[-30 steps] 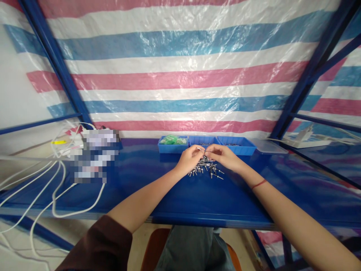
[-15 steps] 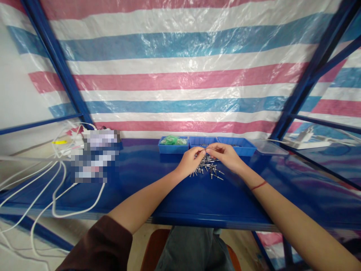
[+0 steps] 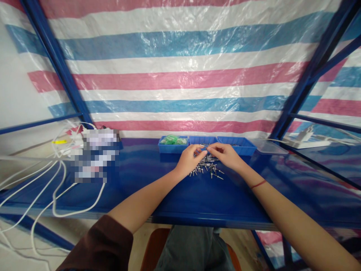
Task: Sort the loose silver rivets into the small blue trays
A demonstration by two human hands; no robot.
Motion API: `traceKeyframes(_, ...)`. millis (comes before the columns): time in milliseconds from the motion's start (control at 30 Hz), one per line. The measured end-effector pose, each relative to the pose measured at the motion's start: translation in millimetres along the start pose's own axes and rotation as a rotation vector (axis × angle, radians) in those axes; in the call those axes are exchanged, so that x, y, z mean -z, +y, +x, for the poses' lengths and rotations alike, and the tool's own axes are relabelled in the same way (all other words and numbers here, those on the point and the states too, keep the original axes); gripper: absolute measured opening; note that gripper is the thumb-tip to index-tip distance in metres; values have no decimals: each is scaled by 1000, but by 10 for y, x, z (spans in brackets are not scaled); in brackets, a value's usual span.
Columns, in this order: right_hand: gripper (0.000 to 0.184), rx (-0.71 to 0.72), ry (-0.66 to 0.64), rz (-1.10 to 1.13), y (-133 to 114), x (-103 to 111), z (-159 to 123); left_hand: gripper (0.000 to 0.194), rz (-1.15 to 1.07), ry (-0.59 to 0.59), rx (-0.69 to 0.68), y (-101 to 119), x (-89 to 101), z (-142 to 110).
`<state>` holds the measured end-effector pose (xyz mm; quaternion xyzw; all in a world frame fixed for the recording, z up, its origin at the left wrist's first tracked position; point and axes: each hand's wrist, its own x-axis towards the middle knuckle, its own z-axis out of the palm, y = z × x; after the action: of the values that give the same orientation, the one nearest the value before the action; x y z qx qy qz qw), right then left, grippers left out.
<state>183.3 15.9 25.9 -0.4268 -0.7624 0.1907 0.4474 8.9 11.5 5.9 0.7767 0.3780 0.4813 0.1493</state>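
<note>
A loose pile of silver blind rivets lies on the blue table, with my two hands close together just above it. My right hand pinches a small, thin piece between thumb and fingers; it looks like a blind rivet pointing left. Thumb and fingers of my left hand are parted, their tips near that rivet. Whether they touch it is hard to see. Behind the hands stand a blue bin with some metal pieces and, to its right, another blue bin with a few thin pieces.
At the left of the row, a blue bin holds green and whitish bits. A clear plastic lid lies to the right. White cables hang over the table's left end. A white power strip stands at the right.
The thumb and fingers of my left hand have parted from their pinch. The thin piece between my hands now shows. The pile looks unchanged.
</note>
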Motion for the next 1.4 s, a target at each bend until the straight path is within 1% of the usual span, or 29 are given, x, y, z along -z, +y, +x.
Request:
traceKeyframes(33,33,-22,36,-34,30,31,15,31,41,-30,3,-1,0,-6)
traceKeyframes(100,34,-99,175,-143,111,127,44,38,176,-116,4,5,8,-25)
traceKeyframes(167,34,-182,340,-304,215,259,64,35,345,-221,-2,18,23,-52)
traceKeyframes(200,33,-210,399,-392,271,328,69,34,418,-273,-6,23,31,-66)
traceKeyframes(267,33,-266,439,-546,382,450,69,33,514,-357,-11,27,39,-89)
traceKeyframes(367,37,-360,394,-680,491,551,58,36,565,-422,-13,17,37,-103)
traceKeyframes(433,39,-371,383,-701,503,553,55,36,572,-429,-10,16,34,-100)
traceKeyframes(500,38,-324,375,-689,468,515,57,31,571,-423,-4,23,33,-92)
traceKeyframes(600,32,-198,309,-639,358,415,60,22,557,-404,8,36,35,-83)
traceKeyframes(700,28,-69,190,-562,221,299,46,20,547,-382,11,31,31,-81)
traceKeyframes(767,26,-8,97,-510,135,227,25,20,544,-369,5,24,26,-82)
traceKeyframes(933,21,65,-185,-361,10,84,-37,21,522,-302,8,26,28,-85)
traceKeyframes(1000,20,65,-262,-296,-4,47,-56,21,500,-265,15,29,33,-80)
traceKeyframes(1100,20,37,-289,-225,-17,23,-71,20,433,-220,34,17,35,-59)
traceKeyframes(1267,22,9,-266,-183,-46,30,-63,19,274,-166,55,-34,5,-19)
traceKeyframes(1400,23,-13,-212,-124,-23,18,-43,19,229,-135,80,-59,-15,-11)
